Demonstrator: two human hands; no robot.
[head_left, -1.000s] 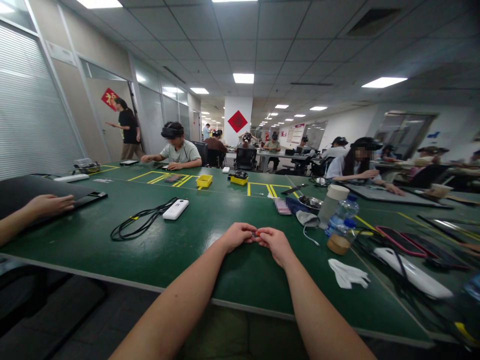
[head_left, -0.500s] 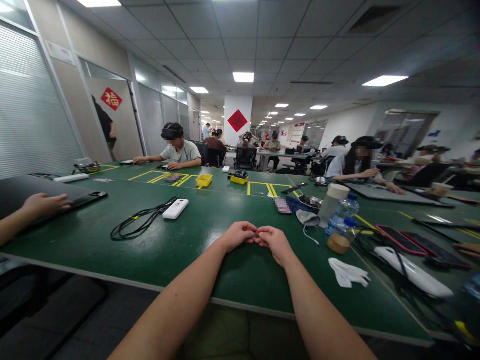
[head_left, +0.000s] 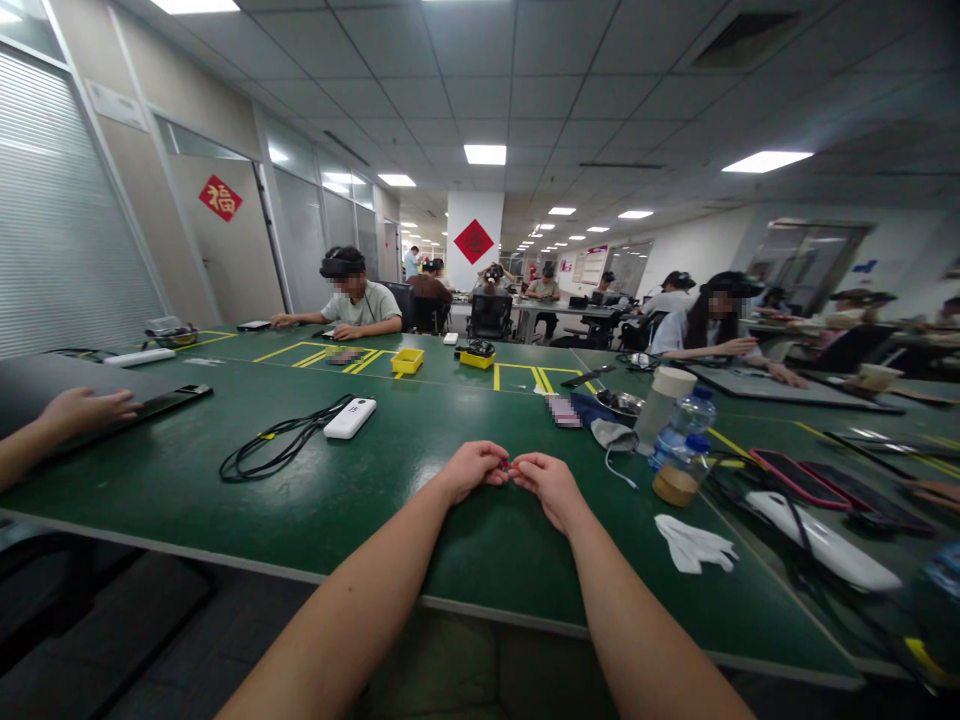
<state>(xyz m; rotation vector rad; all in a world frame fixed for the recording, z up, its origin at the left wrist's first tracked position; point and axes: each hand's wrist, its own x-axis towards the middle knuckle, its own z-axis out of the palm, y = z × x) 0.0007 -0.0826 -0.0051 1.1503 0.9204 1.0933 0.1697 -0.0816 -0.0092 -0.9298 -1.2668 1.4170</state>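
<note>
My left hand (head_left: 474,471) and my right hand (head_left: 547,486) meet over the green table (head_left: 420,530), with thumbs and fingers pinched. A tiny red piece (head_left: 506,465) shows between the fingertips. Both hands are closed around this spot; whether it is one part or two touching, I cannot tell, since the fingers cover most of it. A white power bank (head_left: 350,418) with a coiled black cable (head_left: 281,450) lies to the left of my hands. On the right, a white glove (head_left: 696,544) rests near my right forearm.
Bottles (head_left: 681,475), a pale cylinder (head_left: 664,408), a grey pouch (head_left: 615,436) and a metal bowl (head_left: 621,402) stand to the right. Farther back are yellow trays (head_left: 407,361). Another person's hand (head_left: 88,412) is over a dark board at left. Co-workers sit across the table.
My fingertips have shifted slightly, and more red shows by the left fingers. A person in the doorway at left has gone out of view.
</note>
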